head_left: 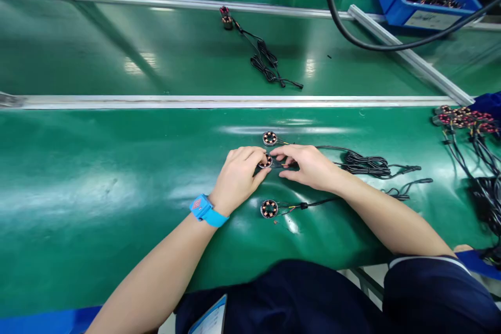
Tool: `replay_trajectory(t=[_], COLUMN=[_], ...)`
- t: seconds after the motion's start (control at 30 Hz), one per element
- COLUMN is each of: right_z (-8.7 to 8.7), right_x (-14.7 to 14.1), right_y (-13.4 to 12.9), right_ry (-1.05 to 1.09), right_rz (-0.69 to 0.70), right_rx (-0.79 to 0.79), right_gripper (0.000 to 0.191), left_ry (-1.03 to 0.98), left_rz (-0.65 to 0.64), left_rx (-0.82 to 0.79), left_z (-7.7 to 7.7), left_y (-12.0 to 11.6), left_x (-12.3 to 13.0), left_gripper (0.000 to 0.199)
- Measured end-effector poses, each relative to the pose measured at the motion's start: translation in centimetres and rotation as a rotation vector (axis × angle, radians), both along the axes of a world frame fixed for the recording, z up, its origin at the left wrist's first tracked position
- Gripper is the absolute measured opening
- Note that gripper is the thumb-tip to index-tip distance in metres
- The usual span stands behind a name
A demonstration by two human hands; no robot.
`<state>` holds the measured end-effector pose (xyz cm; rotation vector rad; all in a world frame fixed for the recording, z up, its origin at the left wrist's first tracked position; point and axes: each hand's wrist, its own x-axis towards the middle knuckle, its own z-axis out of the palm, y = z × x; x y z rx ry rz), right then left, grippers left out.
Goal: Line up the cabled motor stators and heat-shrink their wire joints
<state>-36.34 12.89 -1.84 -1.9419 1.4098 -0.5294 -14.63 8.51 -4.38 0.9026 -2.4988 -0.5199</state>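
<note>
My left hand (243,169), with a blue strap on its wrist, pinches a small round motor stator (265,160) with copper coils between thumb and fingers. Close by, my right hand (307,164) hovers around the thin wires of that stator, thumb and forefinger apart; whether its curled fingers touch the wires I cannot tell. Another stator (270,139) lies just beyond the hands, and a third stator (269,209) lies nearer to me with its lead running right. Bundled black cables (366,164) rest to the right, partly behind my right forearm.
Several stators (465,117) with black cables are heaped at the right. Past the metal rail (235,102) lies a pair of stators (226,18) with coiled cable (266,60). A blue bin (415,10) stands at the back right, with a thick black cable (364,42) hanging before it.
</note>
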Motion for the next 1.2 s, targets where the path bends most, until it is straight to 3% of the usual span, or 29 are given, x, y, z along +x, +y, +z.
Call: replay_trajectory(t=[0.23, 0.43, 0.6, 0.73, 0.8, 0.87, 1.0, 1.1, 1.2], right_z=[0.5, 0.3, 0.0, 0.8, 1.8, 3.0, 4.1, 2.8, 0.7], right_x=[-0.6, -0.4, -0.3, -1.2, -2.1, -3.0, -3.9, -3.3, -2.2], right_y=[0.0, -0.2, 0.2, 0.8, 1.1, 1.2, 0.0, -1.8, -3.3], right_ry=[-0.254, -0.637, -0.646, -0.515, -0.383, -0.228, -0.023, 0.109, 0.104], right_rz=[-0.019, -0.162, -0.159, 0.033, 0.192, 0.251, 0.04, -0.033, -0.038], right_rx=[0.235, 0.529, 0.596, 0.576, 0.532, 0.443, 0.153, 0.017, -0.02], right_gripper=[0.016, 0.019, 0.019, 0.036, 0.046, 0.045, 0.035, 0.045, 0.059], left_ry=[0.056, 0.104, -0.039, -0.125, -0.106, -0.061, 0.029, 0.044, 0.067], left_rz=[0.052, 0.035, -0.087, -0.234, -0.291, -0.312, -0.115, 0.018, -0.002], left_rx=[-0.096, -0.114, -0.059, 0.07, 0.141, 0.208, 0.153, 0.031, 0.045], left_z=[0.8, 0.9, 1.3, 2.2, 2.8, 3.3, 3.0, 1.5, 0.0], left_y=[1.1, 1.8, 1.8, 1.6, 1.5, 1.3, -0.5, -2.6, -4.2], left_x=[0.9, 0.1, 0.3, 1.3, 1.7, 1.8, 0.5, -1.4, -2.8], left_gripper=[0.022, 0.022, 0.014, 0.019, 0.021, 0.022, 0.017, 0.036, 0.042])
